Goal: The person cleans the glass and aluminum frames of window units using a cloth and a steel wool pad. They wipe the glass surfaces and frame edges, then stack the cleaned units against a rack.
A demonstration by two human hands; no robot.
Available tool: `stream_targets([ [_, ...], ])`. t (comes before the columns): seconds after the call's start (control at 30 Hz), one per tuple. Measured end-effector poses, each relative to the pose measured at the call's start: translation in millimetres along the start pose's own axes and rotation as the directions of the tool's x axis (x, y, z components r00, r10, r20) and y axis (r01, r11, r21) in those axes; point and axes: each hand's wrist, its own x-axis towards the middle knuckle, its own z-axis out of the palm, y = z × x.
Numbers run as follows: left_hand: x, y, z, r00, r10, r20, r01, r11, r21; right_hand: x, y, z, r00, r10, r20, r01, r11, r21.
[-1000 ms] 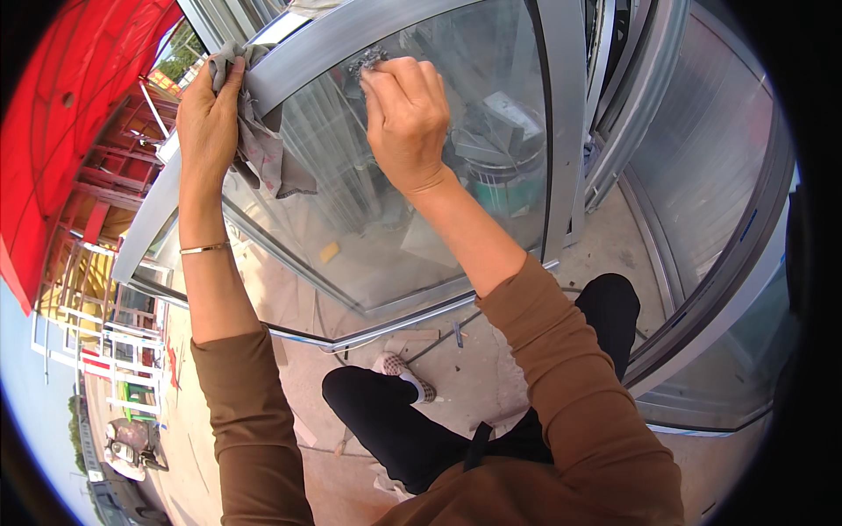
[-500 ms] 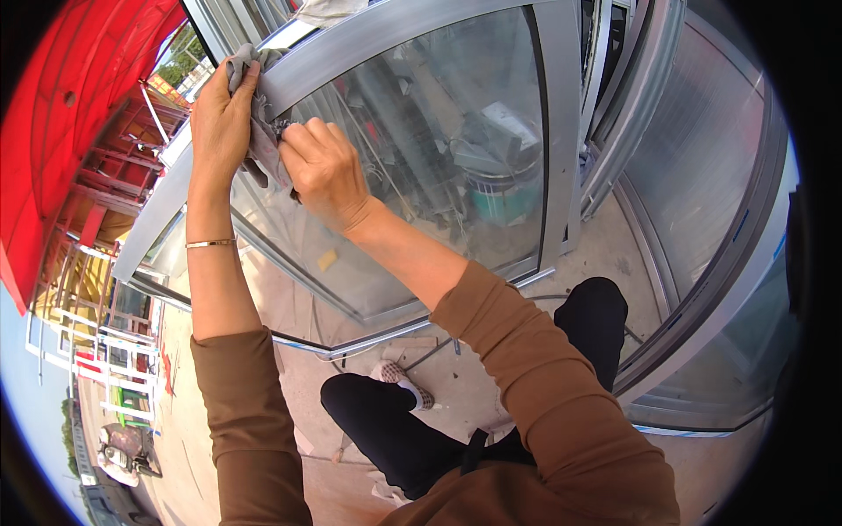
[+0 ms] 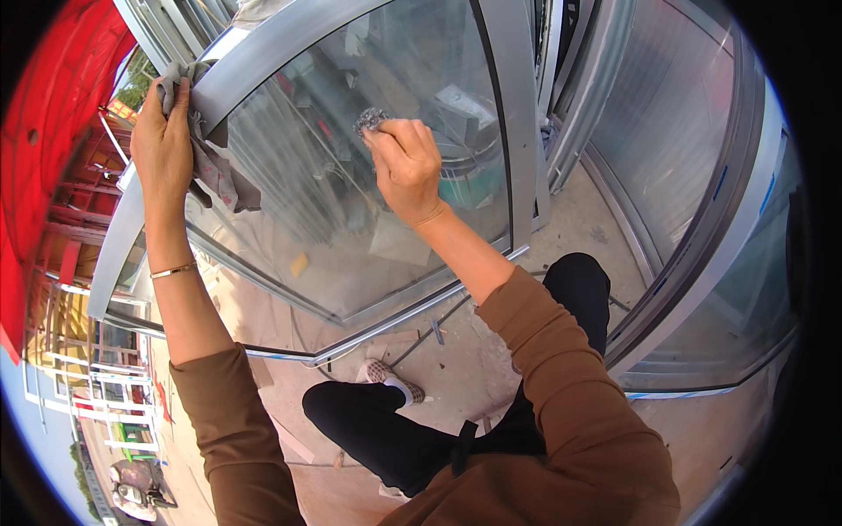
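My left hand (image 3: 164, 145) grips the upper left corner of a metal-framed glass panel (image 3: 289, 54), with a grey cloth (image 3: 221, 171) pinched under the thumb and hanging down over the glass. My right hand (image 3: 408, 167) is closed around a small wad of steel wool (image 3: 372, 119). That hand is in front of the pane (image 3: 351, 237), near its upper middle; whether the wad touches the glass I cannot tell. A small yellow patch (image 3: 300, 264) shows at the lower part of the pane.
More framed panels (image 3: 675, 131) stand at the right. Through the glass a teal bucket (image 3: 469, 188) shows. A dark cable (image 3: 421, 337) lies on the concrete floor by my foot (image 3: 392, 380). Red sheeting (image 3: 61, 114), white frames (image 3: 123, 403) and a parked scooter (image 3: 136, 486) are at the left.
My right hand has moved right, away from the cloth and my left hand, taking the steel wool across the pane. My left hand stays at the corner with the cloth; the whole view has shifted.
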Motion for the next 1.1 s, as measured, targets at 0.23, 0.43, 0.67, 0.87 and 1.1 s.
stream_targets([
  [0.23,0,-6,5,0.999,0.026,-0.024,-0.024,0.996,0.083,12,37,-33,0.986,-0.083,0.147,0.090,0.995,-0.043],
  [0.43,1,-8,5,1.000,-0.010,-0.021,0.012,0.997,0.074,15,-7,29,0.996,-0.028,0.080,0.027,0.999,0.018],
  [0.67,-2,-6,5,0.996,0.070,-0.062,-0.061,0.990,0.127,-48,-6,-23,0.909,-0.263,0.322,0.221,0.962,0.162],
  [0.87,1,-16,6,0.999,0.038,-0.003,-0.038,0.999,0.024,-9,-56,71,0.990,-0.070,0.125,0.051,0.988,0.147],
  [1.1,-7,-46,34,0.984,0.052,0.172,-0.012,0.974,-0.226,-69,-49,11,0.745,-0.469,0.474,0.349,0.880,0.322],
])
